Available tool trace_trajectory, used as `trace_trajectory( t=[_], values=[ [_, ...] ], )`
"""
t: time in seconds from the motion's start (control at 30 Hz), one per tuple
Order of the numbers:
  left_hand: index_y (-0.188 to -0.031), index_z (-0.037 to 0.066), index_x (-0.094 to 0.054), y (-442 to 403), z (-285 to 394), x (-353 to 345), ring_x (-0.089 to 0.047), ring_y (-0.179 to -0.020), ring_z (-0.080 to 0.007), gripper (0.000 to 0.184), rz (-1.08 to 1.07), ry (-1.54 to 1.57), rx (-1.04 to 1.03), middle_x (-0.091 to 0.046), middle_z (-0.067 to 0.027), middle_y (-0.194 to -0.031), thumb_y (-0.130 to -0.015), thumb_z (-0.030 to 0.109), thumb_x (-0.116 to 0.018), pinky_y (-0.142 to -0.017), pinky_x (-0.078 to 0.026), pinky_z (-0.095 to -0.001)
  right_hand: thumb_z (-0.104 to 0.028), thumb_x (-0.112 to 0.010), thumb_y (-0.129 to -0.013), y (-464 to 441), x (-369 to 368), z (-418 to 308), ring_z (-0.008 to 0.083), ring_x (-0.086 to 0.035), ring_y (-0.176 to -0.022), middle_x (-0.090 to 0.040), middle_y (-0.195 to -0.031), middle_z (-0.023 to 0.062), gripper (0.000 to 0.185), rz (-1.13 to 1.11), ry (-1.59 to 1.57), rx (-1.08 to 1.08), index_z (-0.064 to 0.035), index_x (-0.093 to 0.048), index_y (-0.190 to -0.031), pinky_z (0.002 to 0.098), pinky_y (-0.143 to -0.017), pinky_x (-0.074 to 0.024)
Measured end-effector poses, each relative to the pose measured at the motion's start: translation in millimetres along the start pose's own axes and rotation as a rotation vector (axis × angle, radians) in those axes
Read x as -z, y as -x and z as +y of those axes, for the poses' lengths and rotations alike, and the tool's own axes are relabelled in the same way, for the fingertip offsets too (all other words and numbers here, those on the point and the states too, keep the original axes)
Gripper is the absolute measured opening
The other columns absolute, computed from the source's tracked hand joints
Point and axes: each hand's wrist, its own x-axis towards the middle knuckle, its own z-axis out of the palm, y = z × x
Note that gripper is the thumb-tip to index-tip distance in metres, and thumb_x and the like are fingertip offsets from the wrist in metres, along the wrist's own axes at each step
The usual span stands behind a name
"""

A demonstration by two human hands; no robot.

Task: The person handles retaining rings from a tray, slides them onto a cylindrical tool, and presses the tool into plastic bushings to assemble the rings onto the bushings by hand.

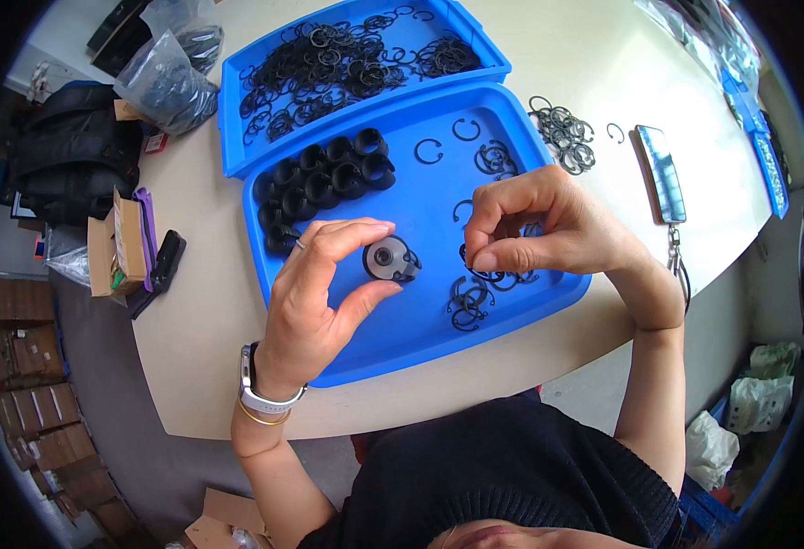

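Note:
My left hand (315,297) curves around a small round grey-and-black part (390,259) with a central hole. Its thumb and fingers are apart on either side, with a slight gap visible above the part. Over the right side of the blue tray (402,352), my right hand (544,229) has thumb and forefinger pinched together; whatever is between them is too hidden to name. Black open retaining rings (469,304) lie below and behind that hand. Black cylindrical sleeves (319,189) stand in rows at the tray's left.
Behind is a second blue tray (230,137) heaped with black rings (329,59). More rings (562,137) lie on the table to the right, near a phone (660,174) with a strap. Leftward are a cardboard box (118,247), a black bag (72,151) and plastic bags (168,87).

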Motion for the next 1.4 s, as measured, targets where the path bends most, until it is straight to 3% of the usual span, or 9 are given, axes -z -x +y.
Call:
trace_trajectory(
  t=[0.13,0.27,0.3,0.33,0.43,0.6,0.77,1.17,1.4],
  values=[
    [-0.122,0.004,-0.06,-4,9,6,-0.066,-0.108,-0.0313,0.06,0.013,-0.055,-0.003,-0.069,-0.0137,-0.119,-0.069,0.006,-0.089,-0.09,-0.054,-0.0373,-0.016,-0.075,-0.094,0,-1,2,0.007,-0.067,-0.083,-0.071,-0.088,0.0023,0.017,0.009,-0.004,0.014,-0.0001,-0.071,-0.101,0.0227,-0.078,-0.0544],
    [-0.112,0.003,-0.066,-3,24,16,-0.066,-0.101,-0.0299,0.049,0.061,-0.12,0.013,-0.07,-0.0132,-0.113,-0.069,0.008,-0.089,-0.085,-0.055,-0.0368,-0.014,-0.074,-0.095,-1,-4,1,0.0064,-0.065,-0.079,-0.069,-0.086,0.0013,0.019,0.039,0.004,0.049,-0.0003,-0.068,-0.107,0.0225,-0.074,-0.0533],
    [-0.107,0.003,-0.067,-1,28,17,-0.066,-0.098,-0.0291,0.043,0.084,-0.12,0.027,-0.07,-0.0125,-0.11,-0.07,0.007,-0.089,-0.083,-0.055,-0.0367,-0.013,-0.073,-0.095,-1,-4,-6,0.0059,-0.063,-0.077,-0.068,-0.085,0.0008,0.02,0.033,-0.015,-0.033,-0.0006,-0.066,-0.11,0.0222,-0.071,-0.0524],
    [-0.101,0.001,-0.068,2,34,15,-0.066,-0.085,-0.025,0.033,0.111,-0.095,0.072,-0.07,-0.0121,-0.101,-0.073,0.004,-0.087,-0.074,-0.056,-0.0337,-0.012,-0.072,-0.096,0,-5,-9,0.0054,-0.062,-0.076,-0.068,-0.084,0.0003,0.022,0.028,-0.033,-0.115,-0.001,-0.064,-0.113,0.0219,-0.069,-0.0515],
    [-0.102,0.0,-0.068,10,46,11,-0.069,-0.071,-0.0179,0.022,0.028,0.033,0.169,-0.072,-0.0121,-0.088,-0.083,-0.002,-0.079,-0.06,-0.053,-0.0268,-0.011,-0.071,-0.096,0,-8,-7,0.0049,-0.061,-0.074,-0.067,-0.084,0.0006,0.022,-0.005,-0.082,-0.116,-0.0014,-0.064,-0.115,0.0216,-0.065,-0.0506],
    [-0.108,-0.002,-0.066,12,51,-6,-0.07,-0.072,-0.0165,0.021,-0.104,0.207,0.328,-0.074,-0.0119,-0.088,-0.089,-0.001,-0.074,-0.062,-0.054,-0.0264,-0.011,-0.07,-0.096,1,-16,-2,0.0051,-0.061,-0.072,-0.068,-0.084,0.0006,0.02,-0.038,-0.085,-0.106,-0.0012,-0.064,-0.113,0.0216,-0.064,-0.051],
    [-0.101,-0.002,-0.064,13,48,-13,-0.067,-0.065,-0.0109,0.012,-0.291,0.475,0.571,-0.075,-0.0109,-0.083,-0.099,0.009,-0.066,-0.059,-0.052,-0.0247,-0.012,-0.07,-0.097,2,-21,-1,0.0054,-0.062,-0.072,-0.068,-0.083,0.0006,0.019,-0.059,-0.091,-0.117,-0.0004,-0.065,-0.111,0.0214,-0.063,-0.0518],
    [-0.095,-0.001,-0.063,13,37,-10,-0.057,-0.056,-0.0047,0.017,-0.342,0.677,0.754,-0.075,-0.0091,-0.079,-0.102,0.014,-0.059,-0.053,-0.047,-0.0203,-0.009,-0.069,-0.097,2,-13,-5,0.0048,-0.063,-0.065,-0.069,-0.083,0.0028,0.018,-0.029,-0.088,-0.115,0.0011,-0.066,-0.111,0.0199,-0.06,-0.0521],
    [-0.094,-0.001,-0.063,14,41,-9,-0.057,-0.055,-0.0045,0.018,-0.263,0.532,0.63,-0.074,-0.0097,-0.08,-0.103,0.015,-0.059,-0.05,-0.045,-0.0203,-0.011,-0.068,-0.098,0,-2,-3,0.0038,-0.062,-0.064,-0.069,-0.086,0.004,0.017,-0.041,-0.266,-0.127,0.0006,-0.068,-0.11,0.0184,-0.058,-0.0509]
  ],
)
